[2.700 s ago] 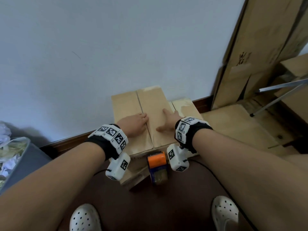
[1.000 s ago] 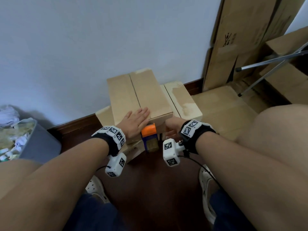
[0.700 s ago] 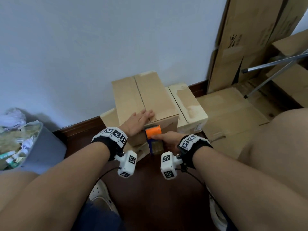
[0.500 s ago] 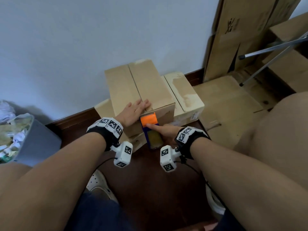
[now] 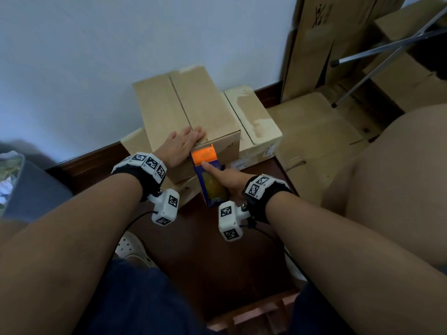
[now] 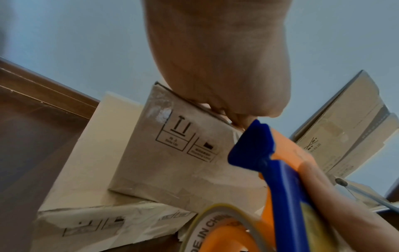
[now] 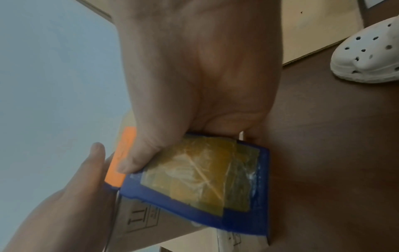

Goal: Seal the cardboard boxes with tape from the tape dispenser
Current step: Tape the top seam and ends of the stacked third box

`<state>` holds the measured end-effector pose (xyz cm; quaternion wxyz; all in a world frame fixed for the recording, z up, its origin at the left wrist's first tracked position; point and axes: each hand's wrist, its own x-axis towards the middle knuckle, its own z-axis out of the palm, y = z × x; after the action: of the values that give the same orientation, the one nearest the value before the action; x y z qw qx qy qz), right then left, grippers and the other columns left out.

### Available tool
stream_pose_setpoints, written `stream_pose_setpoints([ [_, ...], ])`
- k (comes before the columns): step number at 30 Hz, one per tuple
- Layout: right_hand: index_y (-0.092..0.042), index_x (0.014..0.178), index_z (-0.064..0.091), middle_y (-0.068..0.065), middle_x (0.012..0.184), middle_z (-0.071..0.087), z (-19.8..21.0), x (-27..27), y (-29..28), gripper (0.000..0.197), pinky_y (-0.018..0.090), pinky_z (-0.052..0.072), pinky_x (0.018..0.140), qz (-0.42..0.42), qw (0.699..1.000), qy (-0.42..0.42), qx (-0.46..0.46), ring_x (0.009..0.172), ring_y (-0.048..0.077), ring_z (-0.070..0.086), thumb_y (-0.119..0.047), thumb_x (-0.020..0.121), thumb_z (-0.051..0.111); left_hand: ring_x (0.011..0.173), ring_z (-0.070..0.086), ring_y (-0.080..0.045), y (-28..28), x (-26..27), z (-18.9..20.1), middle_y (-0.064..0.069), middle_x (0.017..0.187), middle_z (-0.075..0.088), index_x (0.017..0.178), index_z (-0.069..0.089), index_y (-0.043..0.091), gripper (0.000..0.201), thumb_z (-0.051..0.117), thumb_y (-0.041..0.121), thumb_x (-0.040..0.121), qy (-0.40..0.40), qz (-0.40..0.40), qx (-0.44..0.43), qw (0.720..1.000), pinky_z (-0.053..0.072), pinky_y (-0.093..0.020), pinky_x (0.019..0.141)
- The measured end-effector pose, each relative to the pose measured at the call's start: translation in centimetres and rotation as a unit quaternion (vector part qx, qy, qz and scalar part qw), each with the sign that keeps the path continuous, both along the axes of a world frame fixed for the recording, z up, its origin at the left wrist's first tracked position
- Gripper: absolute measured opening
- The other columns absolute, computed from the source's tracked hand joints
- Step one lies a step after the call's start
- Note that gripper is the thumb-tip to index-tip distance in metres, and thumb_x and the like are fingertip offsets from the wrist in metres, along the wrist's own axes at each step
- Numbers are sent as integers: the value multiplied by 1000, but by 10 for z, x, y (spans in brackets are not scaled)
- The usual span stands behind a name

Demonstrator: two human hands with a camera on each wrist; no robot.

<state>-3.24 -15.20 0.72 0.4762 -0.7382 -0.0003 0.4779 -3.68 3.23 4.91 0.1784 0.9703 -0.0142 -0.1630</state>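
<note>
Now the taping starts: the tape dispenser [image 5: 208, 175] sits against the near face of the top box [image 5: 186, 114], just under its centre seam.

Gripping the dispenser, the right hand [image 5: 233, 183] has its index finger laid straight along the back and thumb curled on the side; the left hand [image 5: 181, 147], fingers flat and relaxed, presses the flaps shut right beside the orange head (whether tape has stuck yet cannot be told). Next, I judge, comes a firm pull up over the edge and away along the seam.
</note>
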Motion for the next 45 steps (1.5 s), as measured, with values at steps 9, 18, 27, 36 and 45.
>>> stream_pose_setpoints([
  [9,-13,132,53,11,127,61,-40,15,10,138,49,44,101,62,996,-34,-52,112,33,60,-105,30,44,148,3,-22,-5,-3,5,1,161,7,153,17,22,47,14,25,106,0,-8,23,1000,3,-47,117],
  [18,-11,132,54,13,129,60,-22,7,5,136,49,45,102,47,998,-21,-45,115,34,59,-101,30,50,148,2,-25,-2,-2,4,0,161,5,153,15,21,47,16,22,106,3,-17,27,999,4,-47,117],
  [27,-7,136,49,16,130,58,19,-7,-8,96,47,48,100,45,998,-21,-35,117,33,59,-82,75,42,149,3,-21,-2,-1,4,2,161,7,152,17,24,47,11,25,106,5,-4,15,1000,2,-45,118],
  [36,-5,136,49,18,132,57,20,-8,-10,96,47,48,101,59,997,-18,-42,118,34,58,-80,77,41,148,3,-19,-3,-1,4,3,161,8,152,18,24,48,7,27,106,9,9,-10,1000,0,-44,117],
  [45,-7,134,51,16,128,60,8,-6,-8,137,49,48,99,51,998,-3,-43,113,35,60,-102,36,44,148,3,-17,1,1,0,5,161,9,152,19,27,48,6,30,105,10,18,-22,1000,0,-43,118],
])
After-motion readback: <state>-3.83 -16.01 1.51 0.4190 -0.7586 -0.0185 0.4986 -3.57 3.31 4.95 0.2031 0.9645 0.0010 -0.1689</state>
